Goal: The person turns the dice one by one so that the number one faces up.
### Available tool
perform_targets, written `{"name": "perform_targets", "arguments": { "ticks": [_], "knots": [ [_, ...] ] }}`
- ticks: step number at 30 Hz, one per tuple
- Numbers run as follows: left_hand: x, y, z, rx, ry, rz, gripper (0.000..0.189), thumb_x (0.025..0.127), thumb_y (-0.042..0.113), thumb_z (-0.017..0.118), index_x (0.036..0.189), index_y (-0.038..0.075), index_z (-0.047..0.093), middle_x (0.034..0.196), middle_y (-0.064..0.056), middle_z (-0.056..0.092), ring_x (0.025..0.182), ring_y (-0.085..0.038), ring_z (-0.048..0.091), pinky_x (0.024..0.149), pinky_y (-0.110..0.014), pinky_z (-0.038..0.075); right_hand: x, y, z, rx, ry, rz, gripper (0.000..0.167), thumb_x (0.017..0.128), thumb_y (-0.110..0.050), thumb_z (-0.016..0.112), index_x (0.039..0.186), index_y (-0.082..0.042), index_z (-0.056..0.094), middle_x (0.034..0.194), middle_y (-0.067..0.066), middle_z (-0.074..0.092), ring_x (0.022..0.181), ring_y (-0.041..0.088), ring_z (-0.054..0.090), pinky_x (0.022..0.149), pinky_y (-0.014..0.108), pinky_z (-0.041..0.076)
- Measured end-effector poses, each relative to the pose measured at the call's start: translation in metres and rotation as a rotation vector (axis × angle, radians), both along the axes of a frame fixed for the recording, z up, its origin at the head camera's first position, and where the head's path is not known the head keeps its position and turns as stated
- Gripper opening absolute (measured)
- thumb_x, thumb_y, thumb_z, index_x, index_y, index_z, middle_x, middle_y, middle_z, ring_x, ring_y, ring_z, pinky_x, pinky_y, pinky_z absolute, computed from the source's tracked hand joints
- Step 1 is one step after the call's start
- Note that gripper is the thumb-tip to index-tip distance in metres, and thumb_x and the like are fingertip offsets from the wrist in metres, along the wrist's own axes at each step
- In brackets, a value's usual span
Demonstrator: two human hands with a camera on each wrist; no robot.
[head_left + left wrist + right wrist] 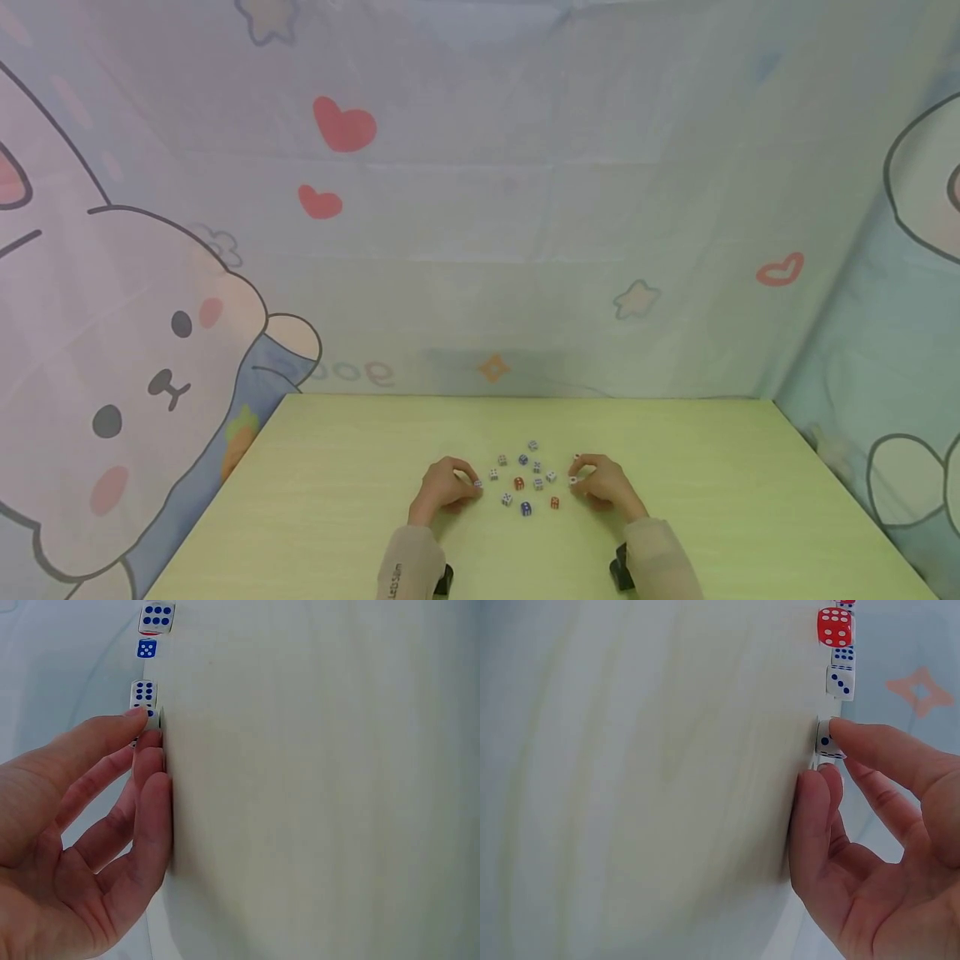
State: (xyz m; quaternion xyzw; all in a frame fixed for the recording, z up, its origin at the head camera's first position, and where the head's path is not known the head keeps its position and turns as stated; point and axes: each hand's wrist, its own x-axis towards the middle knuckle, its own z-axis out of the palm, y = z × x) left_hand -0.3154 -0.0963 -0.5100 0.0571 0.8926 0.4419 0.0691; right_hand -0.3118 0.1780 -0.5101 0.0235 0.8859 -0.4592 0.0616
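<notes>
Left of a loose group of dice, my left hand [450, 485] rests low over the table and pinches a white die [477, 484] with blue pips between thumb and fingertips. The same die [153, 718] is partly covered by the thumb in the left wrist view. On the right side, my right hand [604, 482] holds another white die [573, 481] at its thumb tip; its dark blue pips show on the die [824, 739] in the right wrist view. One more small die [577, 457] lies right at the index finger of that hand.
Between the hands lie several white dice [537, 483], red dice [519, 483] and blue dice [526, 508]. They are spread on a pale yellow-green table [337, 467]. A printed cloth [480, 233] hangs behind the table's far edge.
</notes>
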Motion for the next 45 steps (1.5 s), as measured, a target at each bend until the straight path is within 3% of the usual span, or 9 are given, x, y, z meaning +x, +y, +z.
{"name": "perform_targets", "arguments": {
  "ticks": [10, 12, 16, 19, 24, 30, 38, 45],
  "knots": [
    [-0.001, -0.002, 0.002, 0.002, 0.002, 0.002, 0.012, 0.073, 0.014, 0.072, 0.080, 0.006, 0.068, 0.061, -0.007, 0.063, 0.046, -0.012, 0.054, 0.043, -0.025, 0.048, -0.004, -0.001, 0.002, 0.011, -0.005, -0.011, 0.017, 0.073, -0.005, 0.067, 0.089, -0.008, 0.064, 0.048, 0.001, 0.045, 0.042, 0.008, 0.037, 0.037, 0.019, 0.037],
    [-0.002, -0.003, 0.002, 0.003, 0.003, 0.001, 0.012, 0.073, 0.014, 0.072, 0.080, 0.006, 0.068, 0.060, -0.006, 0.063, 0.046, -0.012, 0.054, 0.043, -0.025, 0.048, -0.007, 0.000, 0.002, 0.023, 0.012, -0.019, 0.016, 0.073, -0.006, 0.068, 0.088, -0.008, 0.064, 0.063, 0.005, 0.056, 0.043, 0.009, 0.040, 0.038, 0.020, 0.039],
    [-0.002, -0.004, 0.002, 0.006, 0.004, -0.002, 0.012, 0.073, 0.014, 0.072, 0.081, 0.006, 0.068, 0.061, -0.006, 0.063, 0.046, -0.012, 0.054, 0.043, -0.025, 0.049, -0.013, 0.001, 0.007, 0.033, 0.048, -0.026, 0.014, 0.075, -0.009, 0.067, 0.088, -0.008, 0.064, 0.074, 0.011, 0.060, 0.044, 0.010, 0.042, 0.039, 0.021, 0.040],
    [-0.002, -0.003, 0.001, 0.019, -0.001, -0.004, 0.013, 0.073, 0.014, 0.072, 0.081, 0.006, 0.068, 0.061, -0.007, 0.064, 0.047, -0.012, 0.055, 0.043, -0.026, 0.049, -0.020, 0.001, 0.012, 0.034, 0.061, -0.032, 0.015, 0.077, -0.012, 0.065, 0.092, -0.008, 0.064, 0.059, 0.007, 0.054, 0.045, 0.010, 0.043, 0.041, 0.022, 0.042],
    [-0.001, -0.001, 0.000, 0.042, -0.014, -0.011, 0.013, 0.072, 0.014, 0.073, 0.081, 0.006, 0.068, 0.061, -0.007, 0.064, 0.047, -0.012, 0.056, 0.044, -0.026, 0.049, -0.027, 0.000, 0.018, 0.055, 0.038, -0.052, 0.019, 0.078, -0.013, 0.065, 0.096, -0.008, 0.063, 0.053, 0.004, 0.053, 0.046, 0.009, 0.045, 0.043, 0.022, 0.043],
    [0.001, 0.003, 0.000, 0.035, -0.028, 0.000, 0.012, 0.071, 0.014, 0.074, 0.079, 0.007, 0.068, 0.062, -0.006, 0.064, 0.048, -0.012, 0.056, 0.044, -0.025, 0.049, -0.029, -0.001, 0.020, 0.111, 0.052, -0.043, 0.014, 0.073, -0.013, 0.066, 0.087, -0.010, 0.064, 0.045, -0.001, 0.049, 0.037, 0.006, 0.037, 0.037, 0.017, 0.033],
    [0.002, 0.002, 0.002, 0.040, -0.032, 0.012, 0.012, 0.071, 0.013, 0.074, 0.080, 0.007, 0.068, 0.062, -0.007, 0.065, 0.047, -0.012, 0.056, 0.044, -0.025, 0.049, -0.035, -0.007, 0.015, 0.218, 0.032, -0.096, 0.015, 0.072, -0.017, 0.068, 0.087, -0.013, 0.067, 0.052, -0.001, 0.049, 0.042, 0.009, 0.038, 0.039, 0.021, 0.028],
    [0.000, 0.000, 0.001, 0.036, -0.026, 0.024, 0.011, 0.072, 0.012, 0.073, 0.080, 0.007, 0.068, 0.061, -0.006, 0.064, 0.045, -0.011, 0.054, 0.043, -0.025, 0.049, -0.038, -0.011, 0.013, 0.256, 0.043, -0.094, 0.018, 0.074, -0.020, 0.068, 0.091, -0.012, 0.067, 0.052, -0.001, 0.053, 0.041, 0.009, 0.039, 0.041, 0.021, 0.029]
  ]
}}
